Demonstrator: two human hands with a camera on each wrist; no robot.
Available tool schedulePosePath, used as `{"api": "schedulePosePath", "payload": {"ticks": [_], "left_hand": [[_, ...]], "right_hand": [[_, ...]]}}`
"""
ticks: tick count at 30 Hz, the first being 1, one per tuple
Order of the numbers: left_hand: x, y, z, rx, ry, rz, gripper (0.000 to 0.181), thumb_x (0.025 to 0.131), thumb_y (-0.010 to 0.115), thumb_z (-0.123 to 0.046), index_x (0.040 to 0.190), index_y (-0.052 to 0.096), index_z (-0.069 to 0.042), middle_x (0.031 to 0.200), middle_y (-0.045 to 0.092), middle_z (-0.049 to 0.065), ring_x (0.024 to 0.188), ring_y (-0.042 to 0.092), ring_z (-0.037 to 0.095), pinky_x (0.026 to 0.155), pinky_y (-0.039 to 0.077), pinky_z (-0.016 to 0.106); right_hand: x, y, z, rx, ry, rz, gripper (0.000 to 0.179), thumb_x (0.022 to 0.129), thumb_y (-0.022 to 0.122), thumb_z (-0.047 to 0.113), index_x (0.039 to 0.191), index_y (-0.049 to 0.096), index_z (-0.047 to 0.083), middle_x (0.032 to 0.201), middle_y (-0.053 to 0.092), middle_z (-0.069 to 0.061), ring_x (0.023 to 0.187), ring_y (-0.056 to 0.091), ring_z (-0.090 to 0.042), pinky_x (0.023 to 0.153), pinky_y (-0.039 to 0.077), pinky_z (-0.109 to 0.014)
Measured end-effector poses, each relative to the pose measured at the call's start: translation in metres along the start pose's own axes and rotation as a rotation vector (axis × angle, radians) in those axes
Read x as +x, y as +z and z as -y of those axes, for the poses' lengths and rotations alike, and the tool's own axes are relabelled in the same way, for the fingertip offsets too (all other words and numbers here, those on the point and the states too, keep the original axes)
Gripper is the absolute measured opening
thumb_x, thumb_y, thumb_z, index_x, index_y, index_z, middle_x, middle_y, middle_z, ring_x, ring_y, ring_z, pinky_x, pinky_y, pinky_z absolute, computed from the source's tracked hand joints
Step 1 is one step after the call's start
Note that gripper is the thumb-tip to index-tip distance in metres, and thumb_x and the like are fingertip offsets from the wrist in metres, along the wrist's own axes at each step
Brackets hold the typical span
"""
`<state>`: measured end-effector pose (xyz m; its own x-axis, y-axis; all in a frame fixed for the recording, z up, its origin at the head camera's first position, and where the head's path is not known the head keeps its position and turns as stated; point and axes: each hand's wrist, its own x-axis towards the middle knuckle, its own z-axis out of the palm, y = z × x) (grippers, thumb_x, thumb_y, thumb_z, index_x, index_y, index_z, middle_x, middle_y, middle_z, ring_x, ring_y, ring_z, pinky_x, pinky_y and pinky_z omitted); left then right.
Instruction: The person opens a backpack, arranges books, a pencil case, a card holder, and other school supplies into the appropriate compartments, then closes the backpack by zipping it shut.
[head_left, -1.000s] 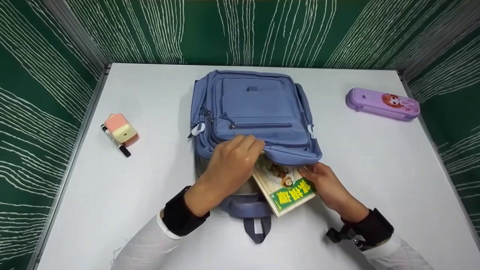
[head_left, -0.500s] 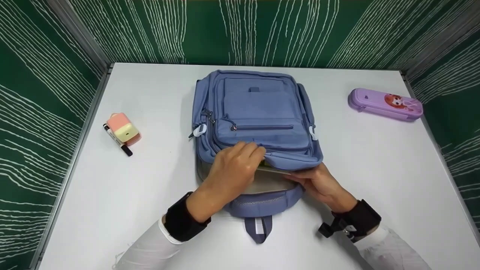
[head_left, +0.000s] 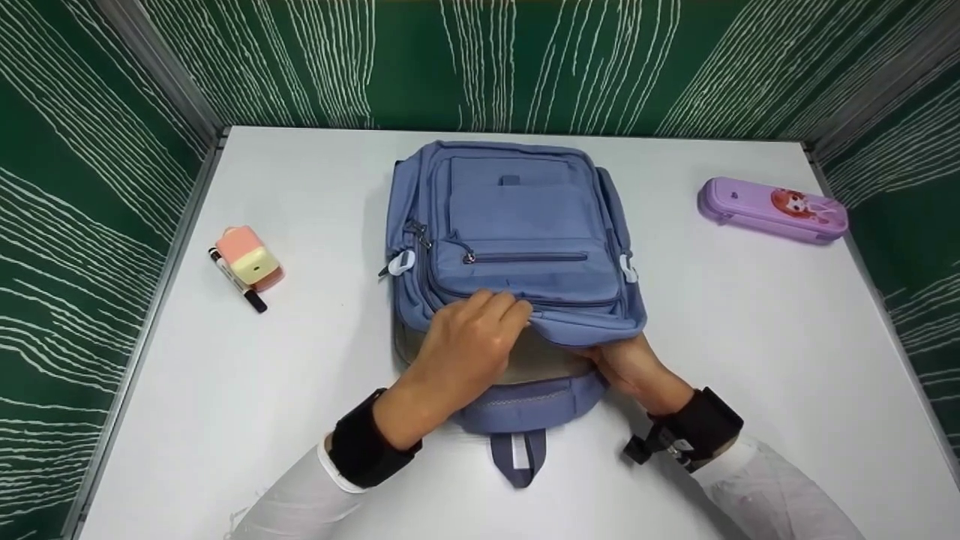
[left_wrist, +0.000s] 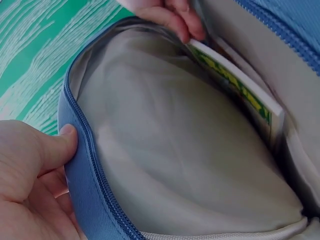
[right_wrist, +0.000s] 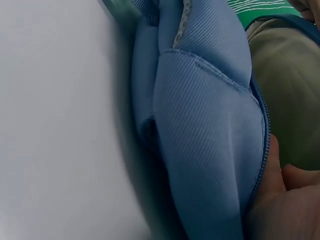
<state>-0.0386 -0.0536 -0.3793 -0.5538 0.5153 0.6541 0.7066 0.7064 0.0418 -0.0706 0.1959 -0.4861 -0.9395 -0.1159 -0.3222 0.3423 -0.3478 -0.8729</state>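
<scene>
A blue backpack (head_left: 521, 210) lies on the white table with its main compartment unzipped and gaping toward me. My left hand (head_left: 457, 360) pinches the zippered rim of its front panel and holds it up; thumb and rim show closely in the left wrist view. Inside, against the grey lining, stands a book (left_wrist: 237, 82) with green and yellow lettering. My right hand (head_left: 637, 371) reaches into the opening from the right, its fingertips hidden from the head view. Seen from the left wrist, the fingers (left_wrist: 172, 22) of that hand hold the book's end.
To the left on the table (head_left: 300, 420) lie a pink and yellow case-like item (head_left: 247, 255) and a black-capped marker (head_left: 236, 279). A purple pencil case (head_left: 772, 210) is at the far right. Green walls with white streaks (head_left: 480, 67) surround the table.
The book, earlier sticking out of the opening, has gone into the backpack with my right hand, which moved left and inward. My left hand keeps its hold on the rim, slightly lower.
</scene>
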Motion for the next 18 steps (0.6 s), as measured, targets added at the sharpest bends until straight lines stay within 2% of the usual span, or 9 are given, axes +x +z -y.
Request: {"api": "schedulePosePath", "payload": {"ticks": [4, 7, 9, 11, 12, 14, 16, 18], "left_hand": [[-0.002, 0.001, 0.0, -0.001, -0.004, 0.009, 0.021, 0.083, 0.074, 0.01, 0.098, 0.074, -0.005, 0.088, 0.071, 0.004, 0.073, 0.067, 0.018, 0.052, 0.053, 0.025], [-0.004, 0.002, 0.0, 0.003, -0.011, 0.019, 0.02, 0.084, 0.073, 0.009, 0.098, 0.074, -0.006, 0.089, 0.072, 0.004, 0.074, 0.067, 0.018, 0.053, 0.054, 0.025], [-0.005, 0.002, 0.0, 0.003, -0.014, 0.023, 0.015, 0.088, 0.074, 0.005, 0.099, 0.074, -0.006, 0.089, 0.072, 0.004, 0.074, 0.067, 0.018, 0.053, 0.054, 0.026], [-0.007, 0.003, -0.001, 0.001, -0.017, 0.028, 0.011, 0.091, 0.073, 0.002, 0.099, 0.074, -0.007, 0.088, 0.071, 0.004, 0.075, 0.067, 0.018, 0.054, 0.054, 0.026], [-0.008, 0.003, -0.001, 0.002, -0.016, 0.031, 0.01, 0.092, 0.073, 0.001, 0.098, 0.074, -0.008, 0.088, 0.071, 0.004, 0.075, 0.067, 0.018, 0.054, 0.054, 0.026], [-0.011, 0.004, -0.003, 0.011, -0.012, 0.038, 0.009, 0.093, 0.073, -0.001, 0.098, 0.074, -0.009, 0.087, 0.07, 0.003, 0.076, 0.067, 0.018, 0.055, 0.054, 0.026], [-0.014, 0.005, -0.004, 0.023, -0.007, 0.05, 0.011, 0.091, 0.073, 0.0, 0.097, 0.074, -0.009, 0.087, 0.07, 0.003, 0.076, 0.067, 0.017, 0.055, 0.054, 0.026], [-0.017, 0.007, -0.005, 0.038, -0.001, 0.062, 0.011, 0.09, 0.074, -0.001, 0.096, 0.074, -0.01, 0.086, 0.069, 0.002, 0.075, 0.066, 0.016, 0.055, 0.054, 0.026]], "right_hand": [[-0.003, -0.004, 0.003, -0.086, 0.057, 0.068, 0.032, 0.107, 0.042, -0.009, 0.12, 0.062, 0.013, 0.1, 0.069, 0.0, 0.082, 0.069, -0.017, 0.073, 0.06, -0.034], [-0.011, -0.009, 0.007, -0.266, 0.085, 0.169, 0.017, 0.106, 0.053, -0.002, 0.118, 0.062, 0.006, 0.092, 0.073, -0.002, 0.082, 0.072, -0.016, 0.075, 0.062, -0.032], [-0.019, -0.011, 0.009, -0.418, 0.026, 0.258, 0.018, 0.103, 0.061, 0.0, 0.12, 0.061, -0.001, 0.094, 0.075, -0.007, 0.085, 0.074, -0.015, 0.079, 0.062, -0.03], [-0.029, -0.01, 0.012, -0.61, -0.107, 0.374, 0.022, 0.1, 0.067, 0.001, 0.12, 0.064, -0.007, 0.1, 0.076, -0.01, 0.091, 0.074, -0.015, 0.083, 0.061, -0.028], [-0.035, -0.009, 0.012, -0.703, -0.205, 0.424, 0.023, 0.099, 0.069, 0.0, 0.12, 0.067, -0.007, 0.104, 0.077, -0.01, 0.094, 0.074, -0.015, 0.086, 0.06, -0.027], [-0.047, -0.005, 0.013, -0.858, -0.454, 0.522, 0.022, 0.097, 0.071, -0.003, 0.118, 0.071, -0.004, 0.108, 0.077, -0.012, 0.098, 0.074, -0.017, 0.09, 0.059, -0.025], [-0.058, -0.001, 0.013, -0.967, -0.717, 0.594, 0.013, 0.096, 0.072, -0.003, 0.108, 0.076, 0.001, 0.105, 0.078, -0.009, 0.095, 0.073, -0.019, 0.091, 0.057, -0.024], [-0.065, 0.005, 0.012, -0.998, -0.987, 0.618, 0.008, 0.098, 0.072, -0.001, 0.104, 0.076, 0.002, 0.101, 0.077, -0.008, 0.089, 0.072, -0.021, 0.087, 0.056, -0.024]]}}
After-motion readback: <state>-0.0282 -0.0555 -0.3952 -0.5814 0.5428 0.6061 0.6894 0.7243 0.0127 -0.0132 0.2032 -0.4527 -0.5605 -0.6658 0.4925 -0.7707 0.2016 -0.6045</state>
